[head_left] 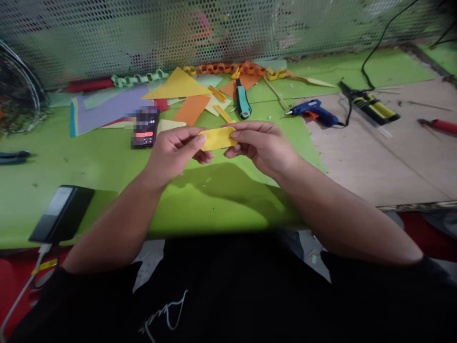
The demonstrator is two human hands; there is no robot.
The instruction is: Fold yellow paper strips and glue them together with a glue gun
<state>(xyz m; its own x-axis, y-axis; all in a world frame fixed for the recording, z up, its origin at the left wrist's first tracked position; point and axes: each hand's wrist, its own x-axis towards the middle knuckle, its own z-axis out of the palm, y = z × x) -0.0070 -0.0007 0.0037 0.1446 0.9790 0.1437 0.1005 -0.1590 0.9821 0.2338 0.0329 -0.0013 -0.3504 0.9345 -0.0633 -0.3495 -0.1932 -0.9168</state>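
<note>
Both hands meet over the green worktop [53, 190], sharing one strip of yellow paper [217, 138]. The left hand [174, 152] has its grip closed on the strip's left end, thumb on top and fingers curled beneath; the right hand [262, 145] pinches the right end in the same way, its fingertips folded over the edge. The strip is held in the air, roughly level, just above the worktop (its shadow falls on the green surface below the hands).

Behind the hands lies a phone [144, 127] with a lit screen, just beside sheets of purple paper [110, 108], a yellow triangle [177, 86] and an orange sheet [192, 109]. A teal utility knife [243, 102] lies near them, and a blue glue gun [314, 113] rests further right, where the bare board begins. An orange and yellow paper chain [228, 69] runs along the mesh screen at the back. A black power bank [62, 214] sits at the near left edge.
</note>
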